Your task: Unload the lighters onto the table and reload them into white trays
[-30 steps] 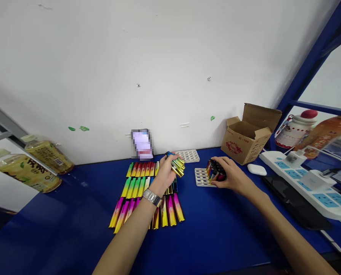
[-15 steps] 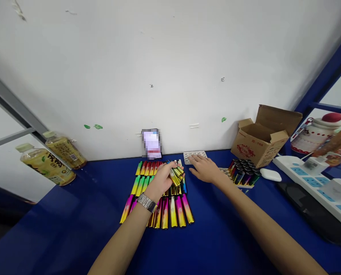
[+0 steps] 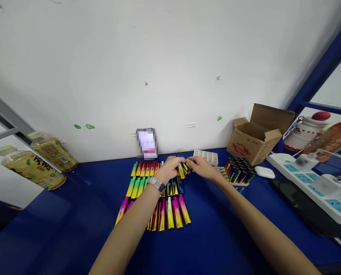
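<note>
One glossy bunch [image 3: 182, 172] left of carton [image 3: 245, 143]: left hand [image 3: 168, 168] curled around it, right hand [image 3: 203, 167] pinching its edge, likely steadying. Tray [image 3: 222, 172] keeps dark-topped pieces [image 3: 240, 170] upright.

The open box [image 3: 246, 143] is dull brown cardboard. Left of the box, the thin bright cases [image 3: 170, 214] are slick and shiny; metal or plastic, it is hard to tell. Also left of the box, the watch strap [image 3: 155, 183] looks like shiny metal. The white tray [image 3: 207, 157] near the box's left side looks like plastic. Right of the box, the power strip [image 3: 303, 180] is smooth white plastic. Under the box, the blue table [image 3: 216, 236] is smooth with a soft shine.
</note>
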`<state>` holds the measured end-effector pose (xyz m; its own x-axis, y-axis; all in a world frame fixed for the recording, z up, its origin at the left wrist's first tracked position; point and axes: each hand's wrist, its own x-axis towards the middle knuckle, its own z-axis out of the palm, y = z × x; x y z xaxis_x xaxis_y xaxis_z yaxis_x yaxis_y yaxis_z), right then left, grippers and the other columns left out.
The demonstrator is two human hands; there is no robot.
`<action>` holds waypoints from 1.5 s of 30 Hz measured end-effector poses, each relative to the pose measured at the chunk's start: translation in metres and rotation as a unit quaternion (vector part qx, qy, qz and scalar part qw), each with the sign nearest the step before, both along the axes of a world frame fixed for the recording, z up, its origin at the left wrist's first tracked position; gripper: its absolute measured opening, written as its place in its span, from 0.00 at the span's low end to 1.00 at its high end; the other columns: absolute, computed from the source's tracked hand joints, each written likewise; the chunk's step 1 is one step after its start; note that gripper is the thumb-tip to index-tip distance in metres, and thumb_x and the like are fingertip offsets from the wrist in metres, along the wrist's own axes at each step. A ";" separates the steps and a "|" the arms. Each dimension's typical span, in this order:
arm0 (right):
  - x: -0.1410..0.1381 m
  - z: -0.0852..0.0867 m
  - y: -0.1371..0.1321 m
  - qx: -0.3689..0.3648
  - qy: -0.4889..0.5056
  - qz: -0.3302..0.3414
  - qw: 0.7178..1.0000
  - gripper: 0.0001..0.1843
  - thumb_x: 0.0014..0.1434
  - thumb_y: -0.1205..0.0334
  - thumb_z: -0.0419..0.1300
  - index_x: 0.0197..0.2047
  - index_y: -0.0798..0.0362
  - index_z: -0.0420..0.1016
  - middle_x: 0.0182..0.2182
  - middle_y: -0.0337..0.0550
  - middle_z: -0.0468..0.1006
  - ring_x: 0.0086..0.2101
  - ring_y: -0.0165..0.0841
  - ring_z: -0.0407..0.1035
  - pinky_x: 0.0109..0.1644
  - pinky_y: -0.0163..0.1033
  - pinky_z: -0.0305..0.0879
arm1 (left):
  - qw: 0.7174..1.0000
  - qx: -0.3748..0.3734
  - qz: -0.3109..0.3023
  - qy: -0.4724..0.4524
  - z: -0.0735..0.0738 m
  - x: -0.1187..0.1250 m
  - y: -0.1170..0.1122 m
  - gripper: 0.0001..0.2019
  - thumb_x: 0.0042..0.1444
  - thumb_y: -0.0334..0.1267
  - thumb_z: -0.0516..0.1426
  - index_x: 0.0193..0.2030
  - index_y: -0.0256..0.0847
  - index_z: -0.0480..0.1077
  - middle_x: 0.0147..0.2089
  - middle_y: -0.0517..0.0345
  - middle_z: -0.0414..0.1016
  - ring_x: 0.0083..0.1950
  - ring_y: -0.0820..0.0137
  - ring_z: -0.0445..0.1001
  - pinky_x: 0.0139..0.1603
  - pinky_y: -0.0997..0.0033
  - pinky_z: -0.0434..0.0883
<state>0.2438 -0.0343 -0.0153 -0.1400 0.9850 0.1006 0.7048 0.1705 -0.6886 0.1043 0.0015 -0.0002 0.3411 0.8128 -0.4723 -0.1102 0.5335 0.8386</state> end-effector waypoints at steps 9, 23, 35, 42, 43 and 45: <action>0.009 -0.022 0.007 -0.074 0.099 -0.032 0.992 0.14 0.58 0.66 0.49 0.33 0.59 0.76 0.19 0.38 0.70 0.21 0.27 0.62 0.23 0.30 0.55 | 0.993 0.019 -0.062 0.100 -0.014 0.020 0.024 0.06 0.44 0.25 0.60 0.23 0.34 0.66 0.16 0.56 0.69 0.20 0.68 0.70 0.24 0.67 0.71; 0.022 -0.016 0.014 -0.029 -0.041 -0.043 0.998 0.15 0.57 0.67 0.48 0.32 0.56 0.77 0.20 0.37 0.69 0.24 0.29 0.61 0.27 0.32 0.51 | 0.968 0.142 -0.054 0.201 -0.027 0.036 0.037 0.10 0.42 0.28 0.63 0.26 0.38 0.64 0.15 0.65 0.62 0.22 0.67 0.70 0.27 0.68 0.67; 0.018 -0.007 0.008 -0.044 -0.204 -0.129 0.969 0.24 0.56 0.70 0.50 0.55 0.53 0.73 0.40 0.52 0.81 0.43 0.44 0.72 0.44 0.40 0.63 | 0.882 0.305 -0.004 0.360 -0.025 0.044 0.026 0.14 0.46 0.37 0.64 0.24 0.42 0.60 0.35 0.44 0.75 0.55 0.49 0.71 0.45 0.67 0.66; 0.008 -0.005 -0.008 -0.002 -0.306 -0.173 0.936 0.20 0.60 0.66 0.49 0.52 0.58 0.74 0.44 0.64 0.76 0.49 0.52 0.67 0.47 0.49 0.61 | 0.830 0.360 -0.035 0.425 -0.016 0.042 0.018 0.10 0.56 0.40 0.58 0.37 0.36 0.64 0.48 0.27 0.72 0.57 0.45 0.69 0.53 0.57 0.63; 0.005 -0.004 -0.010 0.008 -0.325 -0.178 0.929 0.19 0.60 0.65 0.49 0.51 0.58 0.74 0.44 0.64 0.75 0.49 0.52 0.67 0.47 0.49 0.61 | 0.821 0.366 -0.042 0.436 -0.015 0.042 0.017 0.10 0.57 0.40 0.56 0.38 0.35 0.64 0.48 0.25 0.72 0.57 0.44 0.70 0.53 0.56 0.64; -0.001 -0.004 -0.014 0.027 -0.349 -0.188 0.918 0.19 0.62 0.64 0.47 0.49 0.59 0.74 0.44 0.64 0.75 0.47 0.51 0.67 0.46 0.48 0.60 | 0.804 0.376 -0.058 0.458 -0.014 0.040 0.018 0.08 0.59 0.39 0.54 0.39 0.34 0.65 0.49 0.25 0.71 0.55 0.46 0.71 0.52 0.57 0.64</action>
